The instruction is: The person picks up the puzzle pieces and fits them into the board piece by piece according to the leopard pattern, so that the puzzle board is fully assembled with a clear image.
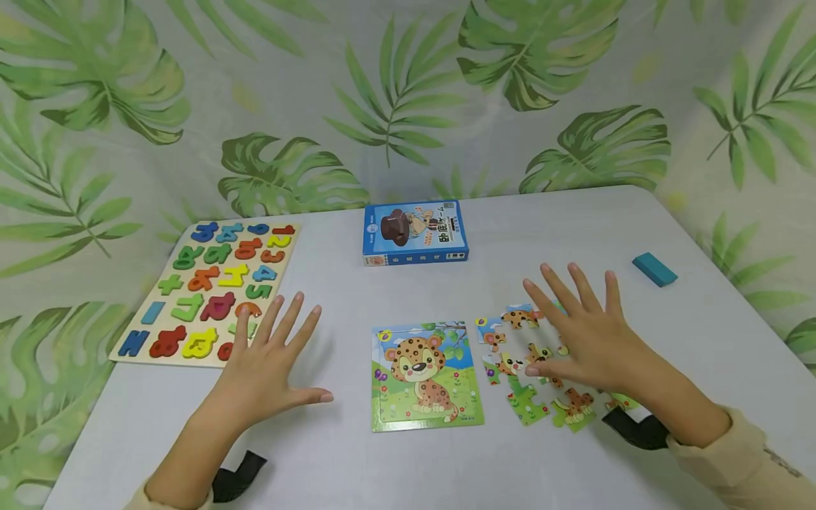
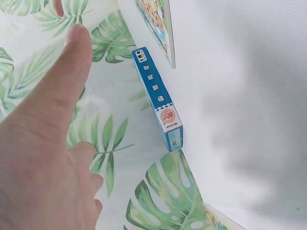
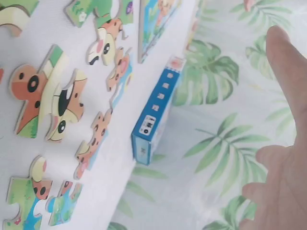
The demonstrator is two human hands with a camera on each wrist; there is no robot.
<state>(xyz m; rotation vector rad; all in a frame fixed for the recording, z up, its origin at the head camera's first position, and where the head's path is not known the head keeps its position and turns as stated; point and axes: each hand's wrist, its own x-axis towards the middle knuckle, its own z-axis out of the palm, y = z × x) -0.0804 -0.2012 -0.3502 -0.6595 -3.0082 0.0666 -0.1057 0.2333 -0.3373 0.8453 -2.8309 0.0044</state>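
My left hand [image 1: 263, 372] is held over the table with fingers spread, between the number board and the leopard picture board, holding nothing. Likewise spread and bare, my right hand [image 1: 589, 343] hovers above loose jigsaw pieces [image 1: 528, 404], hiding some of them. These pieces show parts of a spotted leopard, grass and sky; several also appear in the right wrist view. A square leopard picture board [image 1: 423, 382] lies flat in the middle. Beyond it is a blue card-game box [image 1: 414, 234] with a hat-wearing cartoon figure.
A wooden board [image 1: 143, 352] with colourful number and sign pieces lies at the left, partly behind my left hand. Far right is a teal block [image 1: 654, 269]. Leaf-patterned cloth [image 1: 408, 92] hangs behind the white table [image 1: 331, 460].
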